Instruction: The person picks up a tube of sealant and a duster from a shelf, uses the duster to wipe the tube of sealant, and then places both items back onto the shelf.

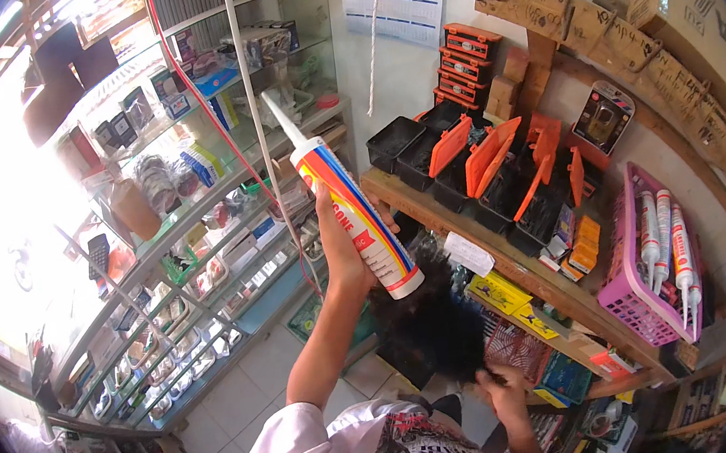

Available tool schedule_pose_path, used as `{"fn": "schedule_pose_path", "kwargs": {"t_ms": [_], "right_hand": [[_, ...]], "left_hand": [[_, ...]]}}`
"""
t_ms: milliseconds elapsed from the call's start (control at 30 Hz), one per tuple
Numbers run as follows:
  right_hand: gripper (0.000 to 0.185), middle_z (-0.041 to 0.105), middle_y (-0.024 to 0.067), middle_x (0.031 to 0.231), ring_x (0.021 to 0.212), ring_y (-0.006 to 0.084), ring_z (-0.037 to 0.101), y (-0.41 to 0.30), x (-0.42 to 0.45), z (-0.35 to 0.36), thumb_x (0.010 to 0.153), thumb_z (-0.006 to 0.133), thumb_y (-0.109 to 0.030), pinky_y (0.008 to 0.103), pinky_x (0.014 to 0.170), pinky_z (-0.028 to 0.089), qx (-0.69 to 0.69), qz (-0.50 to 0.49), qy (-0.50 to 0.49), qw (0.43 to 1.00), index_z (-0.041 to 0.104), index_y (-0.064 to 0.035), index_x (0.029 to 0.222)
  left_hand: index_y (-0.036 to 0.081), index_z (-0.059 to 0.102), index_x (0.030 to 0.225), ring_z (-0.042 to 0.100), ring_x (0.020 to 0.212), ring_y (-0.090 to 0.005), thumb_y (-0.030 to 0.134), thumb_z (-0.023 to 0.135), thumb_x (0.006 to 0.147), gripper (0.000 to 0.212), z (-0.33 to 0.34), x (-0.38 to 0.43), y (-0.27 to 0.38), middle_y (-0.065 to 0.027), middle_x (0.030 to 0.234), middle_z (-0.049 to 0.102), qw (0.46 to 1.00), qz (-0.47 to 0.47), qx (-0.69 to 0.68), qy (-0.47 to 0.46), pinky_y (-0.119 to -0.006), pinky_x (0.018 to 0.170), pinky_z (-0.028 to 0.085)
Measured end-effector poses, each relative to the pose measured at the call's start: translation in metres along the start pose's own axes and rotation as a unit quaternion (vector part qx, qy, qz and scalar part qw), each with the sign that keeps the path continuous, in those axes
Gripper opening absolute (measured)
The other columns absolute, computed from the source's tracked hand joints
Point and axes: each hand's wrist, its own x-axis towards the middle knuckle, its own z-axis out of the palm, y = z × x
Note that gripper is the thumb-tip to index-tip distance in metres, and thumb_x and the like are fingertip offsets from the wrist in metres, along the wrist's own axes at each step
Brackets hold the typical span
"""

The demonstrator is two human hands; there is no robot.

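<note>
My left hand (342,249) is raised in front of me, wrapped around a silicone sealant cartridge (362,220). The cartridge is white with red, yellow and blue stripes and tilts so its long white nozzle points up and left. Lower down, my right hand (506,388) is closed on what looks like the handle end of a black feather duster (434,319). Its dark bushy head hangs over the floor below the cartridge, beside the wooden shelf (509,270). The duster's upper end is partly covered by the cartridge.
A pink plastic basket (632,290) with several sealant cartridges stands at the shelf's right end. Black bins with orange lids (496,157) line the shelf. To the left is a glass display case (198,198) full of packaged goods. A white pole (250,91) rises beside the cartridge.
</note>
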Motion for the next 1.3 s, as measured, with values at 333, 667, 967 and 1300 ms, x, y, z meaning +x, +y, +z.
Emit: {"fn": "schedule_pose_path", "kwargs": {"t_ms": [333, 667, 967, 1300], "right_hand": [[0.013, 0.051, 0.0045, 0.067, 0.052, 0.0112, 0.047, -0.006, -0.013, 0.007, 0.084, 0.061, -0.004, 0.0236, 0.046, 0.032, 0.163, 0.276, -0.086, 0.943, 0.052, -0.0035, 0.075], [0.006, 0.054, 0.0083, 0.065, 0.050, 0.0130, 0.044, 0.008, -0.012, 0.032, 0.084, 0.058, 0.004, 0.0261, 0.047, 0.035, -0.257, -0.301, 0.141, 0.908, 0.059, 0.0073, 0.080], [0.006, 0.051, 0.0080, 0.065, 0.048, 0.0159, 0.047, 0.039, -0.022, -0.028, 0.082, 0.061, -0.005, 0.0282, 0.044, 0.037, 0.275, 0.212, -0.290, 0.892, 0.056, -0.0018, 0.083], [0.020, 0.046, 0.0098, 0.059, 0.049, 0.0162, 0.045, 0.059, -0.027, -0.007, 0.084, 0.060, -0.005, 0.0299, 0.044, 0.035, -0.147, -0.131, 0.019, 0.980, 0.051, 0.0048, 0.069]], "left_hand": [[0.006, 0.050, 0.080, 0.058, 0.053, -0.0178, 0.065, 0.037, 0.089, 0.061, 0.004, -0.015, 0.001, -0.0071, 0.070, 0.056, 0.998, 0.055, 0.018, -0.011, -0.032, 0.051, 0.051], [0.009, 0.041, 0.094, 0.059, 0.056, -0.0167, 0.053, 0.045, 0.092, 0.044, 0.005, -0.013, -0.015, -0.0067, 0.072, 0.055, 0.995, 0.083, 0.033, 0.047, -0.033, 0.053, 0.055], [0.004, 0.047, 0.087, 0.057, 0.051, -0.0190, 0.057, 0.040, 0.092, 0.053, 0.023, -0.035, -0.012, -0.0094, 0.071, 0.054, 0.998, 0.026, 0.037, -0.053, -0.033, 0.047, 0.051], [0.005, 0.049, 0.095, 0.058, 0.051, -0.0179, 0.061, 0.044, 0.088, 0.057, 0.004, -0.029, -0.005, -0.0067, 0.072, 0.055, 0.995, 0.053, 0.071, -0.037, -0.031, 0.048, 0.052]]}}
